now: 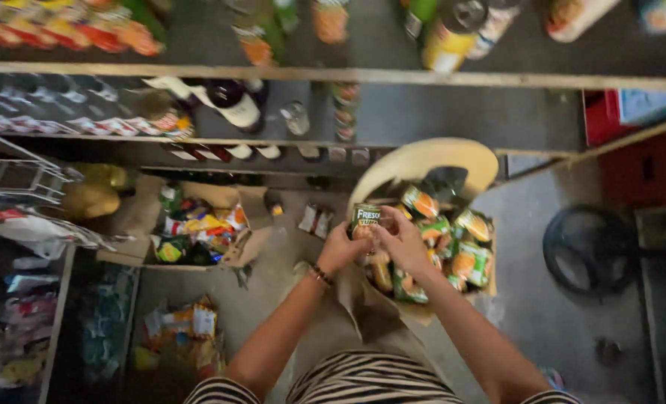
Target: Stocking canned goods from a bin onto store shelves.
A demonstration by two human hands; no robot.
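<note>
Head view: left hand (340, 249) and right hand (402, 238) both closed around one small green packet (364, 220), held just above a cardboard box (486, 278) full of green-and-orange packets (469, 263). Box sits on a cream plastic chair (423, 161). Second open box of mixed snacks (198, 228) on floor, left. Wooden shelves (348, 75) with bottles above. Black fan (589, 251) on floor, right.

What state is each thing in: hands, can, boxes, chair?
Left hand: closed on the can's left side.
Right hand: fingers on the can's top right.
Green can: upright, held over the box.
Box of cans: open, filled with cans lying at mixed angles, resting on the chair.
Beige plastic chair: standing, seat covered.
Cardboard box of packets: flaps open, on the floor.
</note>
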